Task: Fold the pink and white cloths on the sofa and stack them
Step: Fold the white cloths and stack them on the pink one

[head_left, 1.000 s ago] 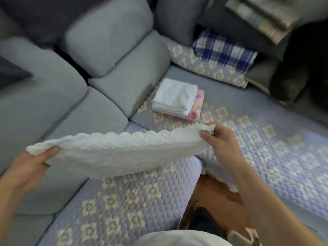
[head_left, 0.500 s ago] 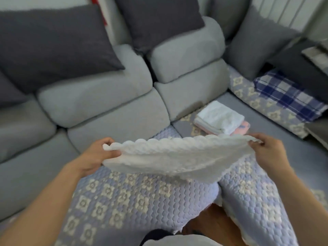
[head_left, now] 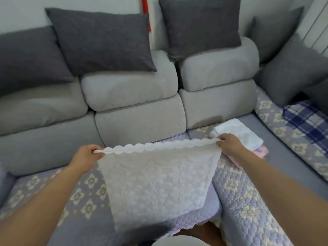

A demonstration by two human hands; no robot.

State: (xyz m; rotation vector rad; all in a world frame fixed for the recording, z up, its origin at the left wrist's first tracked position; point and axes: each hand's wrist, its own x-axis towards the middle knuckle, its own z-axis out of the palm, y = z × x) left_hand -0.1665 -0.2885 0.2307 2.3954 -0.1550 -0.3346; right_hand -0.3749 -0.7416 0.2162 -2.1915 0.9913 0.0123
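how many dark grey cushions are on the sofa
4: one at far left, one left of centre, one right of centre, one at right. More may sit beyond the frame.

White scalloped cloth (head_left: 156, 176) hangs unfolded; folded white cloth (head_left: 237, 133) tops pink one (head_left: 260, 151).

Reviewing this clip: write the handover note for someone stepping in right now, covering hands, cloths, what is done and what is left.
Left hand pinches the left corner of the white scalloped cloth; right hand pinches the right corner.
The cloth hangs spread out between them, above the quilted sofa cover.
Done: a folded white cloth lies on a folded pink cloth, stacked on the seat behind the right hand.
Left: fold the held cloth and add it to that stack.
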